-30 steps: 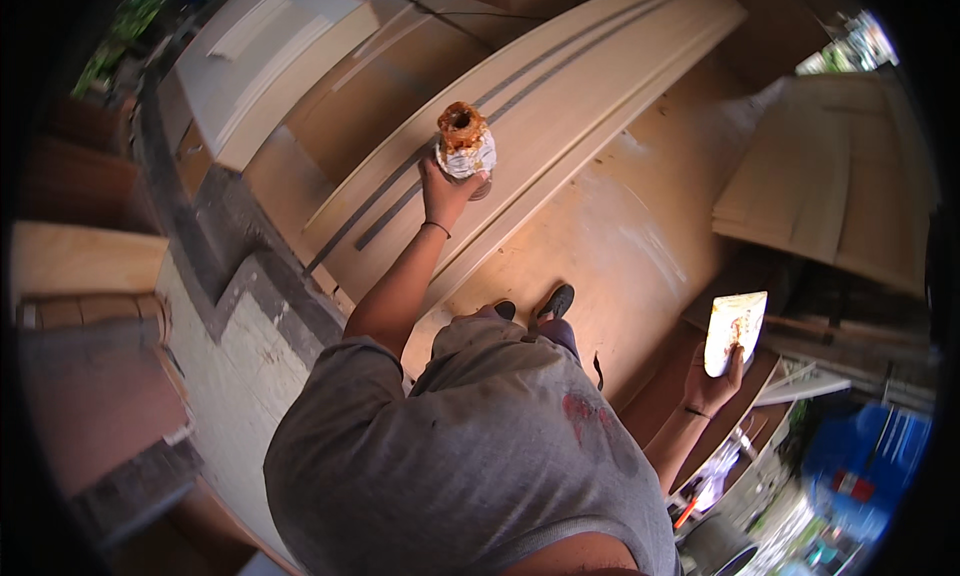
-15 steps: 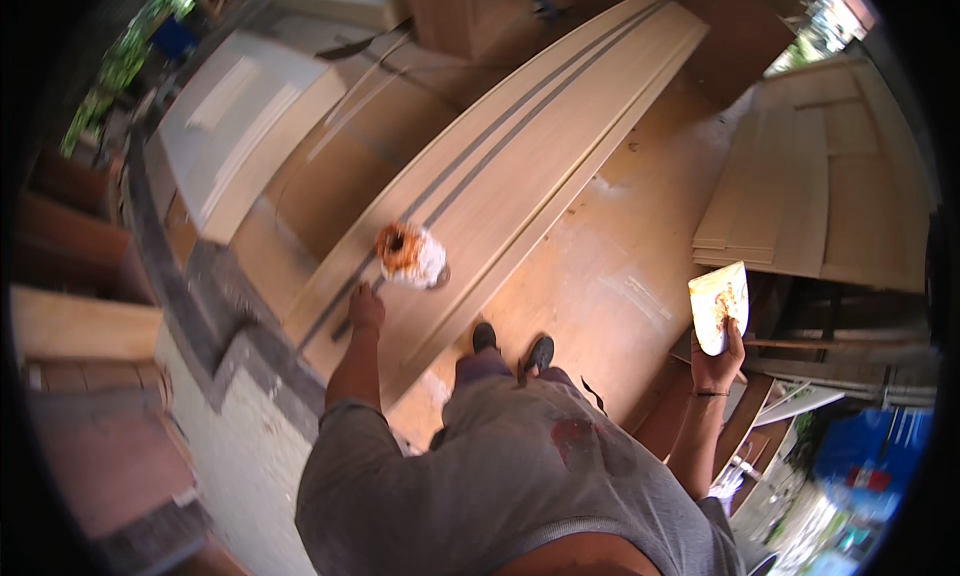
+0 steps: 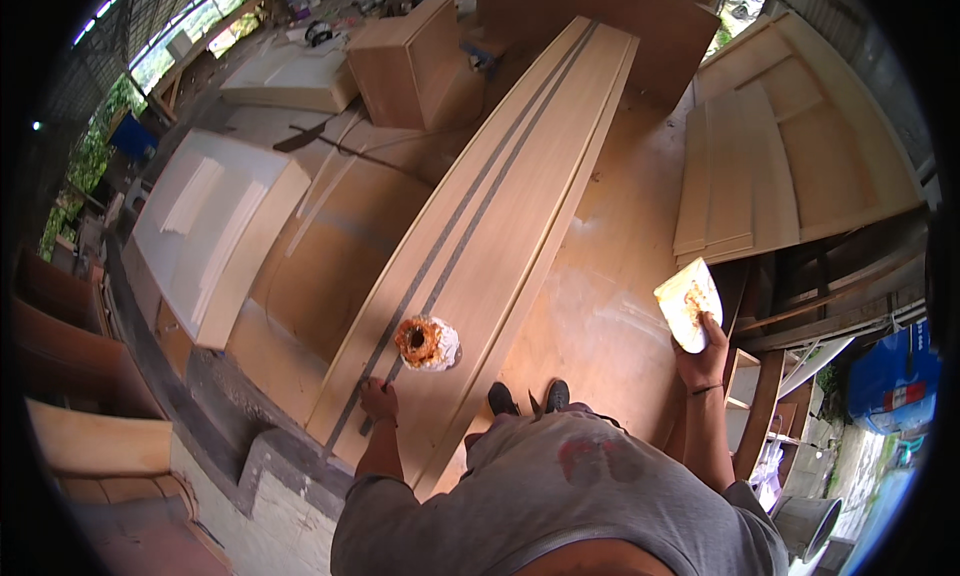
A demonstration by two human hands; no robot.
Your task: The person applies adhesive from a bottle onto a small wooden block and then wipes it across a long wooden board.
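Note:
A long pale wooden panel [image 3: 520, 201] with two dark lengthwise stripes lies in front of me. At its near end, my left hand [image 3: 380, 404] rests over the stripes with its fingers curled down; what they grip, if anything, is too small to make out. Just beyond that hand stands a white container [image 3: 442, 348], its open mouth crusted with orange-brown paste. Off to the right, away from the panel, my right hand [image 3: 704, 360] is closed on a pale flat piece [image 3: 686, 301] smeared with brown paste. The thumb lies across its face.
A white-topped box-like piece [image 3: 215, 216] lies at the left, beyond a low concrete ledge [image 3: 235, 416]. Wooden sheets [image 3: 745, 176] are stacked at the right. A brown wooden box [image 3: 405, 66] stands at the back. Shelving and a blue drum [image 3: 890, 376] are at the lower right.
The view has shifted, so the panel and container appear lower. Both hands keep their places: the left at the panel's near end, the right still holding the pale piece.

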